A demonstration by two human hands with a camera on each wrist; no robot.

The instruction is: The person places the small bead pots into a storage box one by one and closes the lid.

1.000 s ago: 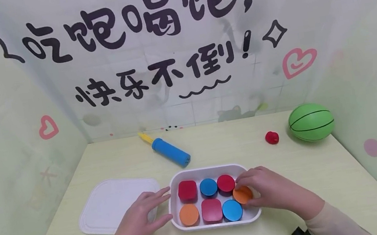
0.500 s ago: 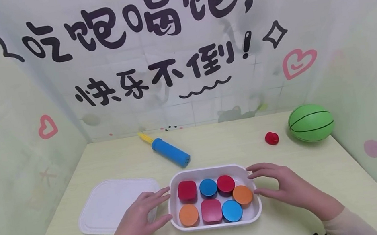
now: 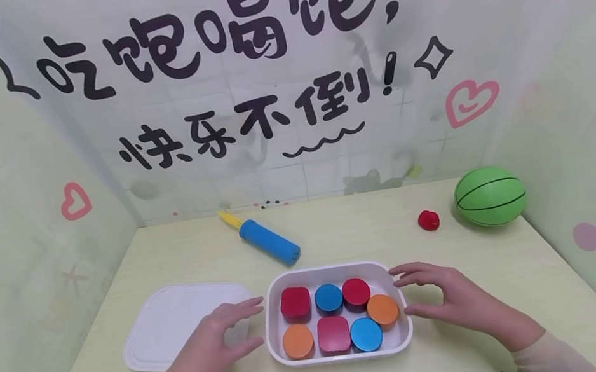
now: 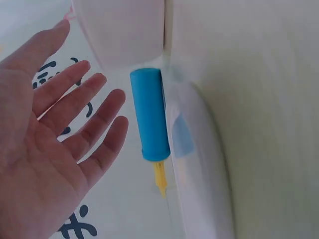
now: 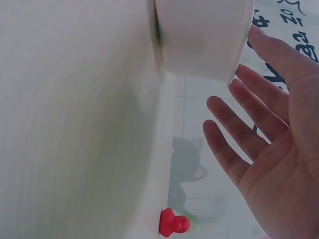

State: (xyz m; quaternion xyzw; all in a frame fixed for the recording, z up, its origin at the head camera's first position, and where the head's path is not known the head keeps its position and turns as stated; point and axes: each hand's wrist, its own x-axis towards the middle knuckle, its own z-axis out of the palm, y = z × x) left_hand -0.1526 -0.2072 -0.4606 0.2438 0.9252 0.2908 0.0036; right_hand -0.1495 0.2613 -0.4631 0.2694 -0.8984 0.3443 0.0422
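A white rectangular box (image 3: pixel 343 357) with rounded corners stands at the front middle of the table in the head view. Inside lie several small coloured pieces, flat on top: a red square (image 3: pixel 295 302), a pinkish-red square (image 3: pixel 333 333), a red round one (image 3: pixel 356 291), two orange round ones and two blue round ones. My left hand (image 3: pixel 216 336) hovers just off the box's left end, fingers relaxed and spread. At the opposite end my right hand (image 3: pixel 452 291) has its fingertips right at the rim, thumb apart from the fingers. Neither palm holds anything in the wrist views.
A flat white lid (image 3: pixel 165 321) lies on the left, partly behind my left hand. Farther back is a blue hand pump (image 3: pixel 270 241) with a yellow nozzle. A red rubber duck (image 5: pixel 173 222) and a green ball (image 3: pixel 490 196) sit toward the back right.
My right hand has let go of the orange round piece and drawn back rightward to the box's rim. The left hand has shifted slightly left, away from the box.
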